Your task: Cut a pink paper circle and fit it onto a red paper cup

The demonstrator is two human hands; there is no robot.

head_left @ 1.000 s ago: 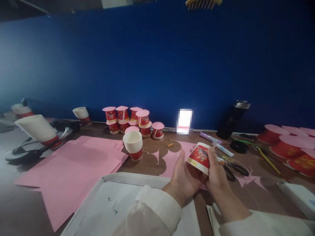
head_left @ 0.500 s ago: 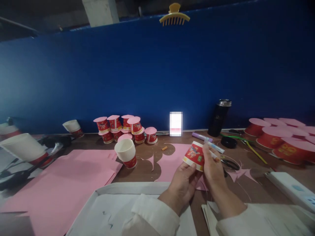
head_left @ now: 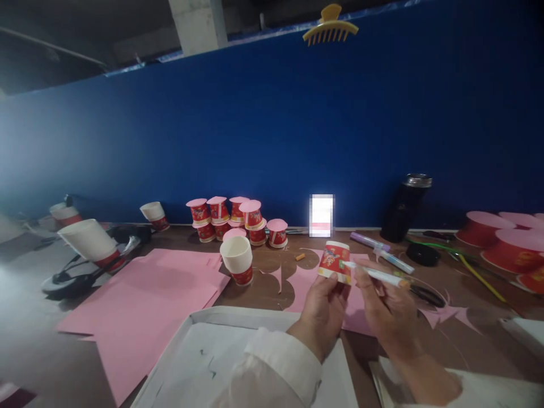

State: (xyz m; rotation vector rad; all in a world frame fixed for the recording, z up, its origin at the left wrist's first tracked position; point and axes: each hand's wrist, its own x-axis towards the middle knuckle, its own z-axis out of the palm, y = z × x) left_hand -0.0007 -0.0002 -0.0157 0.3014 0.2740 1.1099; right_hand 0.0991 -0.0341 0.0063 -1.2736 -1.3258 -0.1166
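Note:
My left hand grips a short red paper cup by its lower edge, thumb in front and fingers behind. The cup has a white top edge, a gold lower band and a printed figure, and it is tilted slightly. In my right hand is a slim white pen with an orange end. Its pale tip points left at the cup's printed side; whether it touches cannot be made out. Beneath both hands lies a cut pink sheet. An orange cap rests on the table behind the cup.
Stacked white cups stand left of my hands, before short red cups topped with pink discs. Pink sheets and a white tray lie nearer. Rightward are pens, scissors, a black bottle and larger red cups.
My right hand has drawn back from the cup to the right, and the pen's tip has swung round to point at the cup's side. The whole view has shifted leftward.

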